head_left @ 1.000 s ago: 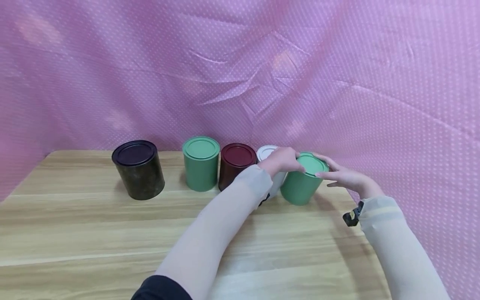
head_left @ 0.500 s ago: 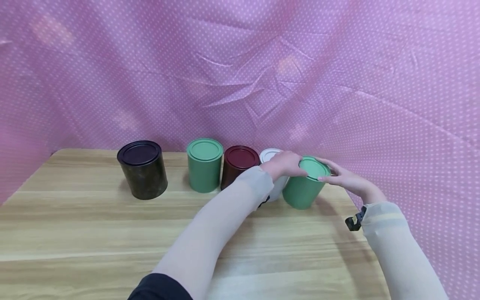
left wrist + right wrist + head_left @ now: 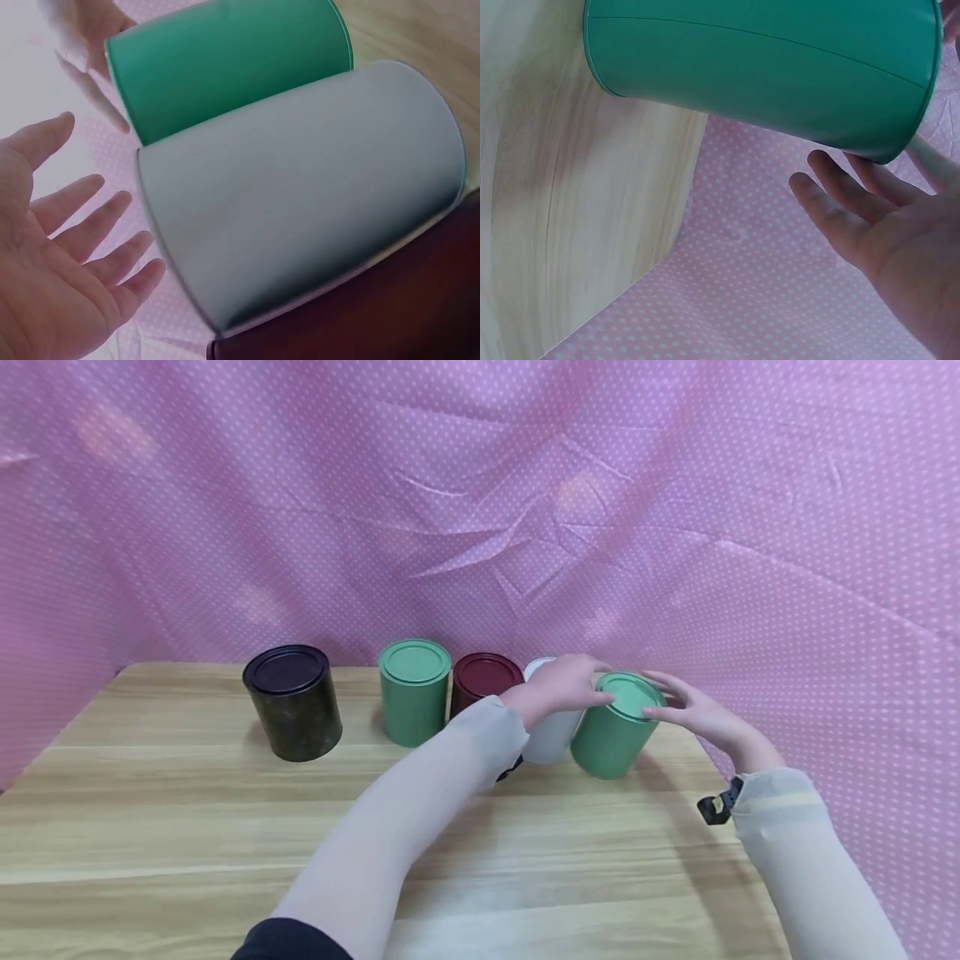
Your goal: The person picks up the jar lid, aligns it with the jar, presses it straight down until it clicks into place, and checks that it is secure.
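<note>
A green can [image 3: 611, 739] with a matching lid stands at the right end of a row of lidded cans. My left hand [image 3: 558, 685] reaches over the white can [image 3: 551, 735], its fingertips overlapping the left edge of the green lid in the head view. Seen from the left wrist, that hand [image 3: 67, 262] has its fingers spread, just off the white can's [image 3: 300, 195] lid end. My right hand [image 3: 705, 718] is at the green can's right rim, thumb in front and fingers behind. The right wrist view has its fingers [image 3: 847, 191] extended loosely beside the green can's [image 3: 757, 67] lid end.
Left of the white can stand a dark red can [image 3: 487, 675], another green can [image 3: 414, 706] and, farther off, a black can [image 3: 294, 714]. All are near the back of the wooden table [image 3: 187, 827]. Pink dotted cloth [image 3: 465, 510] hangs behind and at the right edge.
My left hand has drawn back slightly left from the green lid, and the right hand has eased a little rightward. The head view has shifted slightly; the cans keep their order.
</note>
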### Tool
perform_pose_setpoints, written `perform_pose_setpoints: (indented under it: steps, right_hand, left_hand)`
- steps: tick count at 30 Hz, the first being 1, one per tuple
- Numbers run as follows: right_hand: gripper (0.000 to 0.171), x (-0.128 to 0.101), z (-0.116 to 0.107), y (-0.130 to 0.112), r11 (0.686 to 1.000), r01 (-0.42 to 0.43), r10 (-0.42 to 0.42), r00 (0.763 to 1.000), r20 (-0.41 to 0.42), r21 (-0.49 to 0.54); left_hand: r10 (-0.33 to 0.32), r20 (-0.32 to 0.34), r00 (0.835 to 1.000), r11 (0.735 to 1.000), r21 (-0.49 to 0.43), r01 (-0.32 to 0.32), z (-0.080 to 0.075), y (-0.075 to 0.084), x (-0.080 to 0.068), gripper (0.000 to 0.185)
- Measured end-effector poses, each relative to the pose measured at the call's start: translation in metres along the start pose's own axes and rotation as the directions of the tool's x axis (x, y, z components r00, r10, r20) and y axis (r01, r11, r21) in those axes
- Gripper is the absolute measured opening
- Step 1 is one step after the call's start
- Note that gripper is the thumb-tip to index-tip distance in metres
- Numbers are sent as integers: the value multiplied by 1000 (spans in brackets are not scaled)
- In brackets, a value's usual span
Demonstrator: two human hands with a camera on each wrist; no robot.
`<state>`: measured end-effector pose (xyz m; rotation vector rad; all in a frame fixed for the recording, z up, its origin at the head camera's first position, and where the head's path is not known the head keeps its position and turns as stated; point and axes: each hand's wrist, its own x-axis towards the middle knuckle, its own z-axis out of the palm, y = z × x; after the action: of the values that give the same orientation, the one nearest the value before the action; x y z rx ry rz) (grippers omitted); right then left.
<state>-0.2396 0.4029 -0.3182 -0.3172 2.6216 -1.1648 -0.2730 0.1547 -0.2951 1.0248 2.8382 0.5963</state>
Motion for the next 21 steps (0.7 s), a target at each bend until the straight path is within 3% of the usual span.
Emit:
perform_pose_setpoints:
  steps: [12, 21]
  right_hand:
    - [73, -9, -5, -18, 985, 170, -168, 985, -46, 26]
    - [74, -18, 5, -35, 979, 200, -199, 979, -37, 22]
  left_hand:
    - [-6, -74, 997, 1000, 1, 6, -26, -36, -36, 54]
    - [-39, -120, 992, 998, -51, 33, -42, -64, -72, 53]
